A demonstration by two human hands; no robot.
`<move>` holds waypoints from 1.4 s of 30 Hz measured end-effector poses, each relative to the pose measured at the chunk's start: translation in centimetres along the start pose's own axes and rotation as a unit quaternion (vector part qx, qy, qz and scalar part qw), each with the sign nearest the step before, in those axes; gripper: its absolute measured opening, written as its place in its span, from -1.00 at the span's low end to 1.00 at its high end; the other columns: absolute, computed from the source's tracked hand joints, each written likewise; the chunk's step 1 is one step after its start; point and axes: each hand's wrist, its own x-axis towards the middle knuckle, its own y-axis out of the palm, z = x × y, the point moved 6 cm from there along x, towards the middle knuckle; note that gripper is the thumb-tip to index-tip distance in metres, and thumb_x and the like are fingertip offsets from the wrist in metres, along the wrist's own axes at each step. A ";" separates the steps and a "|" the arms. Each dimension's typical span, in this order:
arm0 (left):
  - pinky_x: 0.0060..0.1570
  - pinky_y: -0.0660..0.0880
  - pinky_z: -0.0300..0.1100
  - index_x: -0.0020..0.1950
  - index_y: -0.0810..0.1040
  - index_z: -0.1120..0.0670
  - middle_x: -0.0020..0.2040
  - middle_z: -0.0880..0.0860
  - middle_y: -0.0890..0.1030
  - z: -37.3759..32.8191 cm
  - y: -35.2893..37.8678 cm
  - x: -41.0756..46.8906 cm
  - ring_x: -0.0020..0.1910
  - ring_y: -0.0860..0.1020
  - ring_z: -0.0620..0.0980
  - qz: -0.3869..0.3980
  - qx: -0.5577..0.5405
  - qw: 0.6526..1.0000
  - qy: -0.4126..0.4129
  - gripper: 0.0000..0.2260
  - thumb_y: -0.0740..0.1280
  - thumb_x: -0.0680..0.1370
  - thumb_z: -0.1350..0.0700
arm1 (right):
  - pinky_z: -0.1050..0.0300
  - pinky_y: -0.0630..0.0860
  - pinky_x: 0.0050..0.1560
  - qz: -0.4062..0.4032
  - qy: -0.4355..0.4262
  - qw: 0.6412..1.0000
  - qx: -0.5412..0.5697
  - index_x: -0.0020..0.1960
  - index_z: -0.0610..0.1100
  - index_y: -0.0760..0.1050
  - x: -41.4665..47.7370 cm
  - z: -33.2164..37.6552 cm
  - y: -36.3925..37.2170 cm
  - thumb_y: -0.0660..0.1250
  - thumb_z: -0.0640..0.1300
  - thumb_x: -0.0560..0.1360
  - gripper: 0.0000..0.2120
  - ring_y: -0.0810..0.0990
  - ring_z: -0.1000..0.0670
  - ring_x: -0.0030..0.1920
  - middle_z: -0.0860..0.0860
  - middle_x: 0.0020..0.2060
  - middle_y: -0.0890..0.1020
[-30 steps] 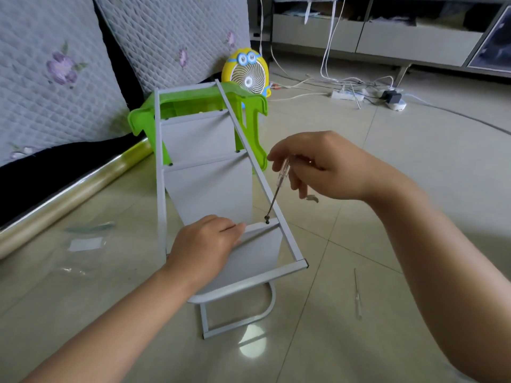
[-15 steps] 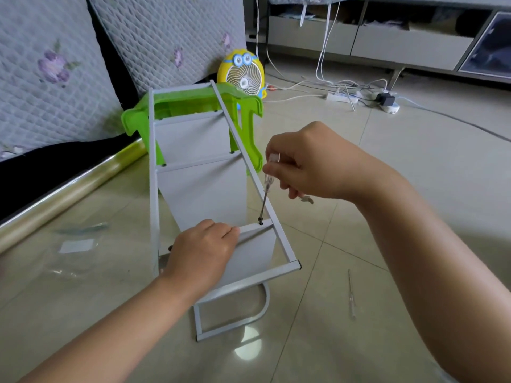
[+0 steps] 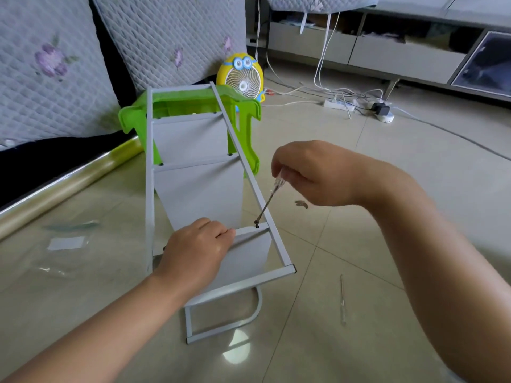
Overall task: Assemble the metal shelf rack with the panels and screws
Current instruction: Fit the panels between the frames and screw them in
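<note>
A grey metal shelf rack (image 3: 149, 189) lies tilted on the tiled floor, its far end leaning on a green plastic stool (image 3: 243, 125). Three grey panels sit between its side rails. My left hand (image 3: 196, 250) presses down on the nearest panel (image 3: 249, 258). My right hand (image 3: 309, 172) grips a thin screwdriver (image 3: 269, 200) with a clear handle. Its tip rests on a dark screw (image 3: 257, 224) at the panel's right corner, beside the right rail.
A second thin screwdriver (image 3: 342, 299) lies on the floor to the right. Clear plastic bags (image 3: 66, 243) lie on the left. A small metal piece (image 3: 301, 203) sits under my right hand. A yellow fan (image 3: 240, 77), a power strip with cables (image 3: 356, 105) and a sofa edge (image 3: 55, 186) surround the area.
My right hand has shifted slightly on the screwdriver handle while the tip stays on the screw. The left hand stays on the panel. The camera has moved a little.
</note>
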 end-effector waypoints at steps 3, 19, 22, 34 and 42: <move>-0.64 0.31 -0.28 -0.39 0.62 0.16 -0.50 0.06 0.50 0.1 0.1 0.2 -0.55 0.46 0.06 0.027 0.002 1.000 -0.007 -0.68 0.59 -0.03 0.40 | 0.16 0.31 -0.16 0.002 -0.017 1.000 -0.008 -0.01 -0.29 0.53 0.1 0.3 -0.4 0.08 -0.15 0.48 -0.69 0.45 -0.06 -0.20 -0.13 -0.15 0.61; -0.65 0.27 -0.30 -0.38 0.61 0.14 -0.51 0.03 0.48 -0.3 0.4 0.0 -0.54 0.46 0.05 0.057 0.016 0.998 0.001 -0.69 0.60 -0.02 0.33 | 0.12 0.17 -0.40 0.103 0.089 0.984 -0.117 -0.32 -0.11 0.09 2.0 3.3 0.8 0.05 -0.16 0.55 -0.71 0.27 -0.03 -0.38 0.00 -0.39 0.27; -0.65 0.25 -0.30 -0.38 0.62 0.13 -0.50 0.02 0.49 -0.3 0.4 0.1 -0.54 0.47 0.03 0.055 0.013 0.998 0.003 -0.68 0.60 -0.03 0.33 | 0.02 0.35 -0.24 0.146 0.060 0.986 -0.055 -0.14 -0.18 0.25 1.8 3.9 1.1 0.07 -0.28 0.52 -0.93 0.38 -0.14 -0.24 -0.09 -0.26 0.43; -0.59 0.06 -0.27 -0.40 0.61 0.08 -0.50 -0.01 0.48 -0.1 0.5 0.2 -0.53 0.45 -0.01 0.107 0.021 0.994 0.008 -0.79 0.39 0.05 0.32 | 0.12 0.49 -0.41 0.195 0.070 0.974 -0.096 -0.07 -0.19 0.40 4.1 3.2 0.5 0.12 -0.17 0.59 -0.86 0.57 -0.11 -0.37 -0.14 -0.26 0.58; -0.37 -0.23 -0.35 -0.47 0.56 0.08 -0.53 0.00 0.44 0.3 0.4 0.7 -0.56 0.44 0.02 0.136 0.032 0.990 -0.007 -0.80 0.40 0.02 0.33 | 0.19 0.20 -0.40 0.177 0.082 0.950 -0.245 -0.30 -0.22 0.18 3.0 4.0 -0.3 0.05 0.00 0.62 -0.60 0.28 -0.02 -0.27 0.02 -0.39 0.19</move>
